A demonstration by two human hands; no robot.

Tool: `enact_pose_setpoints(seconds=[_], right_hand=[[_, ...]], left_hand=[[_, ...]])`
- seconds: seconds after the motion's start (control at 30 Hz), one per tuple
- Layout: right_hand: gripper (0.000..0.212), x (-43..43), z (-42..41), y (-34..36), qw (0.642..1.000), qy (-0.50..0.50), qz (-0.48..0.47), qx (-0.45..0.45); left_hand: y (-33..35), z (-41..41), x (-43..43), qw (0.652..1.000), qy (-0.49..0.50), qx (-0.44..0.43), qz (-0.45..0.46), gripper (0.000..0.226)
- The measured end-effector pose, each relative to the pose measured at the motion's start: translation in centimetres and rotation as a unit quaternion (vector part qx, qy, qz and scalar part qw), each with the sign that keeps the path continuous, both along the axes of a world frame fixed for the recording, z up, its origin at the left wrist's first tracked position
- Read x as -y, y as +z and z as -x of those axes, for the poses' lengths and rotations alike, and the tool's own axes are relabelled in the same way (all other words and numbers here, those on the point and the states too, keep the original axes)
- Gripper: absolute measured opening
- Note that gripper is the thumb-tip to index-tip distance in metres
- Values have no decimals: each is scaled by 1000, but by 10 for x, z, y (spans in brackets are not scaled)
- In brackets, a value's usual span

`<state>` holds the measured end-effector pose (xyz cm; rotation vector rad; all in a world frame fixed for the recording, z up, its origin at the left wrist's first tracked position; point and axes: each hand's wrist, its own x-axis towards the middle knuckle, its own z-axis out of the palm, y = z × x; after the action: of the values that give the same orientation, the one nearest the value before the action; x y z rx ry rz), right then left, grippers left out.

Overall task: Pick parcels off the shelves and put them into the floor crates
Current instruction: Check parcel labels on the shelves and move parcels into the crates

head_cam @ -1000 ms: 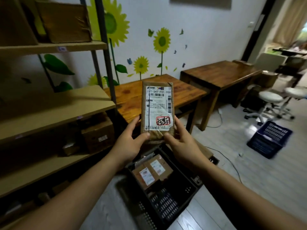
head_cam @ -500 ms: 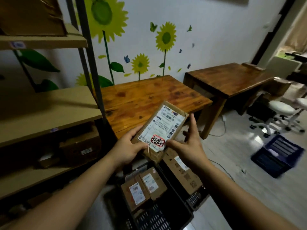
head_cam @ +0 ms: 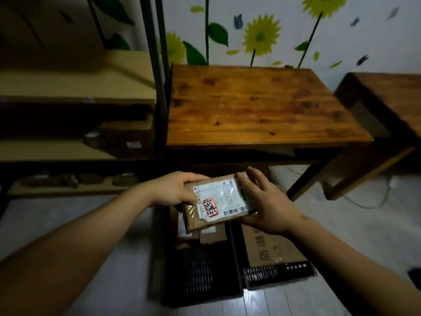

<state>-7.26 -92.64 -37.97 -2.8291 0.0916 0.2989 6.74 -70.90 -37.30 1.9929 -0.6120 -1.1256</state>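
Roughly crosswise parcel (head_cam: 193,218), label (head_cam: 218,199) up

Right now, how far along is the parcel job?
Done: small parcels lie in the left crate and a large carton in the right crate. In hand: the left hand and right hand hold a labelled parcel above the crates, not yet released. Left: boxes sit on the shelf, and darker items on the lower shelf, too dim to count.

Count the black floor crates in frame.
2, side by side below the held parcel: left crate, right crate with a large carton. A dark shape at right edge could be another.
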Motion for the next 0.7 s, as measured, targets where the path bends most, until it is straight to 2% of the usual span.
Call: enact_pose_setpoints(seconds=[0.13,0.23,0.37,0.43,0.6,0.7], right_hand=[[115,2,4,-47,998,2,-14,-65],[115,-9,9,-97,993,-18,-39,-111],[108,-28,15,-179,985,-45,-66,-155],[109,-37,16,-227,982,-39,-62,-173],[107,-49,21,-336,978,-45,-48,-198],[99,-50,26,-393,977,-44,-52,-204]], left_hand=[[-54,15,6,1000,5,14,-13,63],[-110,25,-5,995,-18,95,-29,66],[-204,46,-32,983,-82,145,-83,111],[-253,58,-40,970,-120,181,-107,119],[-359,73,-46,962,-108,228,-107,106],[-417,79,-44,971,-69,212,-85,98]])
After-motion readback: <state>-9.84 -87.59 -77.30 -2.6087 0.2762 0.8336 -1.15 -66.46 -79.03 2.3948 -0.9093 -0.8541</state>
